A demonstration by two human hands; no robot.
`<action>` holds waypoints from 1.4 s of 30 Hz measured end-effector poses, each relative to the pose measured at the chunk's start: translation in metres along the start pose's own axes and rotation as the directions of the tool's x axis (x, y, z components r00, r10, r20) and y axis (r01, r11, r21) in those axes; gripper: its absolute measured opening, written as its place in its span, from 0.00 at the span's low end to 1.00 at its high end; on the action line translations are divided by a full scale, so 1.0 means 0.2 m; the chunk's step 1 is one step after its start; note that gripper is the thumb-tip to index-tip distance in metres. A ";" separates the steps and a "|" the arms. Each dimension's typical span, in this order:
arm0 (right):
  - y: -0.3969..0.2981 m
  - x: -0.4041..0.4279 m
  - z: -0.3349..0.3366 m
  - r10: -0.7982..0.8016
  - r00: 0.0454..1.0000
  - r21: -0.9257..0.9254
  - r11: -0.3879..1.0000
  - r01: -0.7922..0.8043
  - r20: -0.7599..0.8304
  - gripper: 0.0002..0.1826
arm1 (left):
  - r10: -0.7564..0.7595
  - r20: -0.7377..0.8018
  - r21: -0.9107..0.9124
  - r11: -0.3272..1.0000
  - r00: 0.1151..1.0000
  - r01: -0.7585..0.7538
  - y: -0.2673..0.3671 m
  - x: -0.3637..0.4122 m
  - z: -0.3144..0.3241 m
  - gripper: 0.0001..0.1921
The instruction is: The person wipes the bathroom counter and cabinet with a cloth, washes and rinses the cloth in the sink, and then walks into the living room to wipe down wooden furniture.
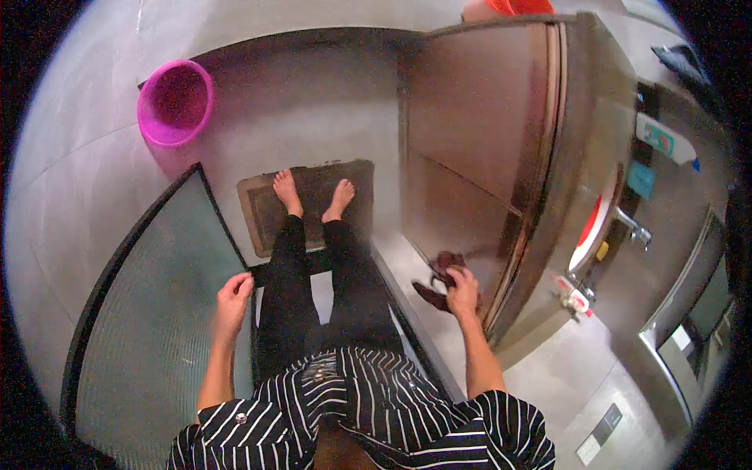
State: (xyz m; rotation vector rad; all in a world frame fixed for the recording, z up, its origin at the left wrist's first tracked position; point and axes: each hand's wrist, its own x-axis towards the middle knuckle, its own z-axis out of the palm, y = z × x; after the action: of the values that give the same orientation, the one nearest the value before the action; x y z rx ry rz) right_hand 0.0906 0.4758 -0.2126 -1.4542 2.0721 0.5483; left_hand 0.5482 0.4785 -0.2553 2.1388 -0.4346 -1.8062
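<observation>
My right hand [464, 292] is closed on a dark reddish-brown item [451, 262], perhaps a crumpled cloth; its exact kind is blurred. A darker elongated part [430, 295] hangs to the left of the fingers. Behind it stands a brown panel door [470, 141]. My left hand [234, 296] is curled with its fingertips together, and nothing shows in it. That hand overlaps the black-framed ribbed glass panel [158, 305] near its corner; whether it touches the frame I cannot tell. Both bare feet are on a brown floor mat [352, 235].
A pink plastic bucket [197, 126] stands at upper left. Part of a red-orange basin [520, 6] shows at the top. On the right are a counter with a metal faucet [634, 226], a white bottle [664, 138], a red-and-white rounded object [587, 235] and a wall switch plate [599, 433].
</observation>
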 end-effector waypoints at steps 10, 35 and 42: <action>-0.88 -0.09 0.10 -0.507 0.832 0.728 0.480 0.489 -0.225 0.27 | -0.041 0.427 -0.583 0.751 0.903 0.310 0.29 0.04 0.71 0.28; 0.10 0.55 -0.10 0.502 0.830 -0.137 -0.829 0.542 0.245 0.21 | -0.119 0.125 -0.350 0.924 0.985 0.156 0.25 -0.09 0.38 0.10; -0.02 0.17 0.25 0.438 0.851 0.323 -0.882 0.344 0.290 0.07 | -0.037 0.056 -0.281 0.958 0.998 0.052 0.17 -0.01 0.34 0.15</action>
State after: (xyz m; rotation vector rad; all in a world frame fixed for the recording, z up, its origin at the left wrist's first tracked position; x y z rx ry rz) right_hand 0.0945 0.4810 -0.2730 0.7379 1.1570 -1.9857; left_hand 0.4793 0.4462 -0.2510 1.9250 -0.1288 -1.8253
